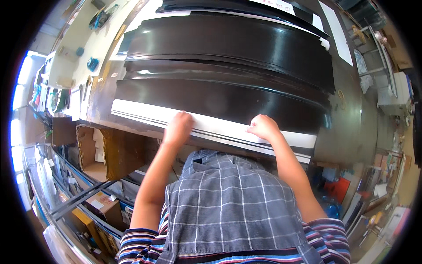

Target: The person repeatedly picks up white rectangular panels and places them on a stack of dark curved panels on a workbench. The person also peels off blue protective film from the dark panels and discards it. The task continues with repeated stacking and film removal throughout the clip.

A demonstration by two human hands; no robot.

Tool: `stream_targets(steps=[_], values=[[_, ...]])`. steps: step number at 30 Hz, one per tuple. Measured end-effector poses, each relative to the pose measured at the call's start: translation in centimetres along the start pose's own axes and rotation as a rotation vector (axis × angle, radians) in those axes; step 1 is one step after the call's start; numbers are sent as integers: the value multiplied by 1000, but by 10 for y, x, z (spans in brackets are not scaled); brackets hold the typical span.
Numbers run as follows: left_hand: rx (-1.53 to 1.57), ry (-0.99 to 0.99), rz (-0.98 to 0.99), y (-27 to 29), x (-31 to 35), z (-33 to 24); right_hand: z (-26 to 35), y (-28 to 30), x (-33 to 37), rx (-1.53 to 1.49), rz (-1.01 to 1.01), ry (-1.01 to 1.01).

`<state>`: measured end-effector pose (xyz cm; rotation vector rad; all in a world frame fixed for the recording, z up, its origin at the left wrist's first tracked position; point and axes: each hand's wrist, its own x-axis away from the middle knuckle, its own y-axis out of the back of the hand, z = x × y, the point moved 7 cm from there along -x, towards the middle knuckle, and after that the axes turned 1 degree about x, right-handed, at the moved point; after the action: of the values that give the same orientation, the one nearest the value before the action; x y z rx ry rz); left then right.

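Note:
A long white strip (220,126) with thin black lines along its near side lies across the table's near edge. It rests against the lowest of several glossy black sheets (184,93). My left hand (178,128), slightly blurred, is closed at the left half of the strip, fingers curled over it. Farther right, my right hand (264,127) is closed too, its thumb and bent fingers pinched together at the strip. Just what lies between the fingertips is hard to make out.
More black sheets (233,37) are stacked toward the far side of the metal table (347,127). A white strip (336,33) lies at the far right. An open cardboard box (125,152) stands below the table's left edge, by shelves with boxes. A blue tape roll (92,64) sits left.

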<state>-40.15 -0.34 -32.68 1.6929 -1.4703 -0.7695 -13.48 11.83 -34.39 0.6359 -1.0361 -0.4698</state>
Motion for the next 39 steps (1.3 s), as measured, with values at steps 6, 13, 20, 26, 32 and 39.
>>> stream_targets(steps=[6, 13, 20, 26, 32, 39], values=[[40, -49, 280, -66, -29, -101, -27, 8, 1, -83, 26, 56], [-125, 104, 311, -74, -38, -117, -203, 35, 48, -101, 187, 1], [-184, 142, 305, -85, -41, -119, -286, 47, 80, -170, 35, -194], [-222, 206, 336, -86, -44, -121, -273, 47, 81, -144, 12, -222], [32, -133, 283, -150, -42, -193, -262, 50, 83, -131, -17, -209], [-88, -206, 376, -187, -48, -264, -255, 48, 82, -93, -52, -205]])
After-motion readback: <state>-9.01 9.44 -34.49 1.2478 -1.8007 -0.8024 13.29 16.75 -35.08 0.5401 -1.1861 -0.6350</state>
